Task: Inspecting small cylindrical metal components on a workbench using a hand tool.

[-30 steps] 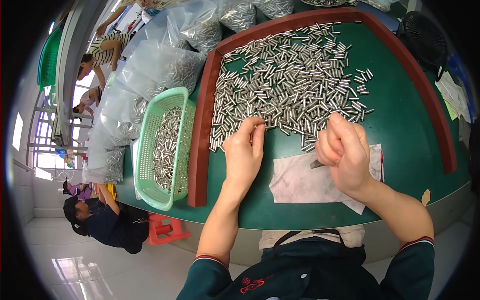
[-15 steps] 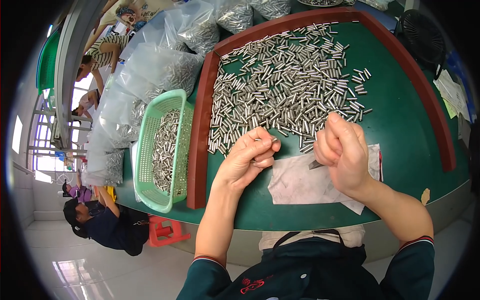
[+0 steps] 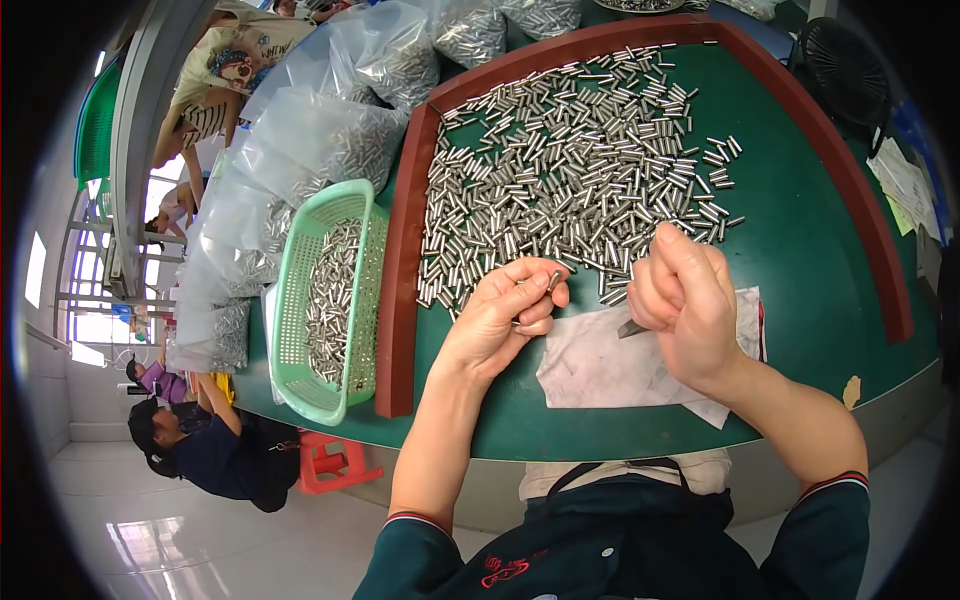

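Between the thumb and forefinger of my left hand (image 3: 508, 305) is a small metal pin (image 3: 554, 281), held slantwise. My right hand (image 3: 690, 300) is closed in a fist to the right of it, and a flat dark grey strip (image 3: 631, 328) pokes out from under its fingers. Most of that strip is hidden in the fist. A stained whitish cloth (image 3: 590, 370) lies on the green table (image 3: 800, 270) beneath my hands. Just beyond them spreads a heap of loose shiny metal pins (image 3: 570, 160).
A dark red raised border (image 3: 394, 290) frames the pins. Left of it stands a green plastic basket (image 3: 283, 330) of pins, then clear bags (image 3: 345, 140) full of them. A black fan (image 3: 845, 75) and papers (image 3: 905, 185) are at the right. People sit along the left, near a red stool (image 3: 340, 465).
The pin in my left hand has turned and shows more of its length, and the hand has shifted slightly right. My right hand stays put. People at the far left have moved.
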The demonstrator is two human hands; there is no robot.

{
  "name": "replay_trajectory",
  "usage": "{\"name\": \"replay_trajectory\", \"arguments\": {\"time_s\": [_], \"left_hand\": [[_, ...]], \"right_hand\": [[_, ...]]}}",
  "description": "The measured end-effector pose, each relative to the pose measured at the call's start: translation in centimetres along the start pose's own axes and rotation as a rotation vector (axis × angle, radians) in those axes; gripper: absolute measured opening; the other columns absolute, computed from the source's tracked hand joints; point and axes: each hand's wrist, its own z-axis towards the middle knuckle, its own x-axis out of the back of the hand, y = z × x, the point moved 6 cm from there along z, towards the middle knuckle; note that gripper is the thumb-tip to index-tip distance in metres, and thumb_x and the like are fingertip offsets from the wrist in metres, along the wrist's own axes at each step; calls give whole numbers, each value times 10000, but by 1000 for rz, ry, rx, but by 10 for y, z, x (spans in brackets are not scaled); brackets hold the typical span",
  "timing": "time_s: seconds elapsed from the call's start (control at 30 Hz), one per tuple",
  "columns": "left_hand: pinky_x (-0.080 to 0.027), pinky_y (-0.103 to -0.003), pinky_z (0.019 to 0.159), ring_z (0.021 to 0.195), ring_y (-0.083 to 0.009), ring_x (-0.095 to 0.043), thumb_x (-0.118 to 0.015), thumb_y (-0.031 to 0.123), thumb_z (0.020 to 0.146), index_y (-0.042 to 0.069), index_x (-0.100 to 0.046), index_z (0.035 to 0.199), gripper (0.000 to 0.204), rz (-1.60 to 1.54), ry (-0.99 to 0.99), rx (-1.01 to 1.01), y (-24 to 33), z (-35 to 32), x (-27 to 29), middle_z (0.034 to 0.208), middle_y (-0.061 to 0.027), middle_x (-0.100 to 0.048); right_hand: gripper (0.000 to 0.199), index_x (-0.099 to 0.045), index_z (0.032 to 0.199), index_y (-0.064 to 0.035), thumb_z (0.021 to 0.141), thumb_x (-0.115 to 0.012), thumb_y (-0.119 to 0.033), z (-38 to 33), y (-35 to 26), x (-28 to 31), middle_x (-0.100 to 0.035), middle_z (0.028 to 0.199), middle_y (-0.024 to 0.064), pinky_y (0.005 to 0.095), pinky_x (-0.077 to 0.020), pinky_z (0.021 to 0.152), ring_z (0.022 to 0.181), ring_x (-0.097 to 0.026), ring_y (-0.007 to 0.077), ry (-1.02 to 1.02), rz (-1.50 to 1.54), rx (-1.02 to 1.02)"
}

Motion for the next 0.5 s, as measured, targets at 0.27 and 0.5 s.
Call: {"name": "replay_trajectory", "arguments": {"time_s": [0.27, 0.5], "left_hand": [[-249, -155, 431, 467, -25, -307, -463, 120, 860, -11, -521, 951, 169, 6, 3, 20, 0, -1, -2, 731, -71, -541], [-255, -165, 428, 455, -30, -317, -448, 150, 863, -18, -489, 982, 210, -4, 25, 25, 1, -1, 0, 719, -93, -554]], "right_hand": [[422, -261, 486, -101, 881, -368, -205, 0, -1, 0, -270, 427, -32, 224, -186, 378, 390, -214, 51, 7, -14, -1], [428, -255, 481, -106, 879, -372, -210, 0, 0, 1, -267, 423, -33, 223, -177, 376, 386, -207, 49, 20, -6, -10]]}}
